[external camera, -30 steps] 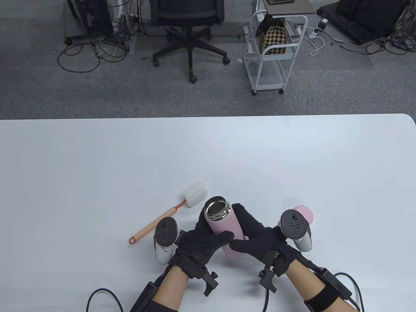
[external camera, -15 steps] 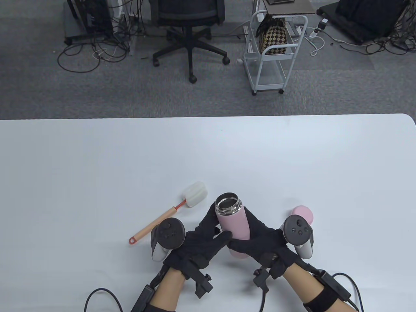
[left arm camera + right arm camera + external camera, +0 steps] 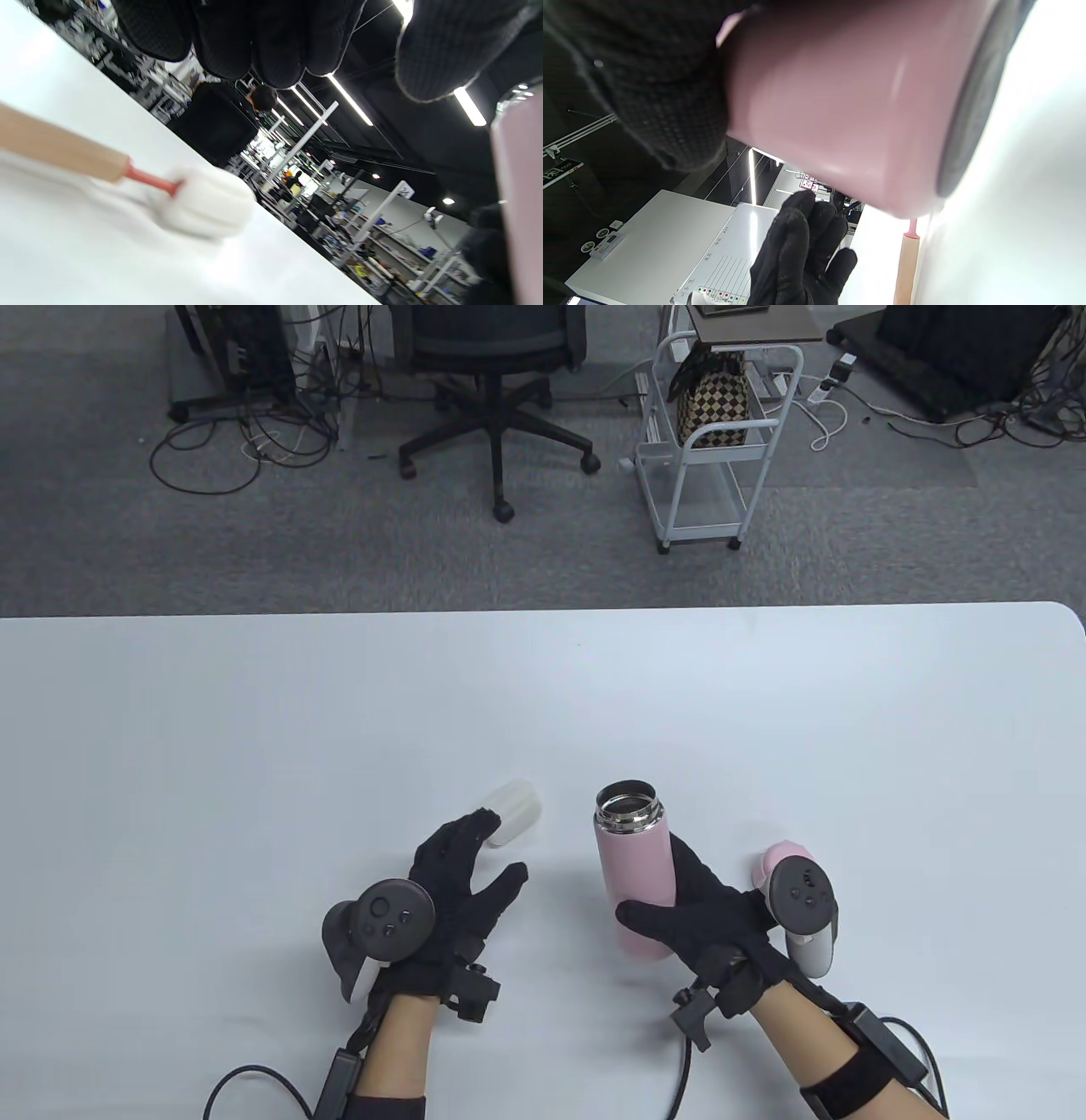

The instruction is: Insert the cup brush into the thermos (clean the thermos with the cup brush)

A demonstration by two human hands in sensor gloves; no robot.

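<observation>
The pink thermos (image 3: 635,869) stands tilted on the white table (image 3: 254,712), its steel mouth open and facing up. My right hand (image 3: 679,909) grips its lower body; the right wrist view shows its base (image 3: 840,106) just off the table. The cup brush lies left of it, with its white sponge head (image 3: 514,811) showing and its wooden handle under my left hand (image 3: 485,858). That hand is open with fingers spread above the handle (image 3: 55,150), not holding it. The sponge head also shows in the left wrist view (image 3: 203,203).
The pink thermos lid (image 3: 774,858) lies on the table right of the thermos, partly behind the right hand's tracker (image 3: 804,899). An office chair (image 3: 488,356) and a white cart (image 3: 713,432) stand on the floor beyond the table's far edge.
My left hand let go of the thermos and moved left over the brush handle, opening. My right hand carried the thermos a little to the right and more upright.
</observation>
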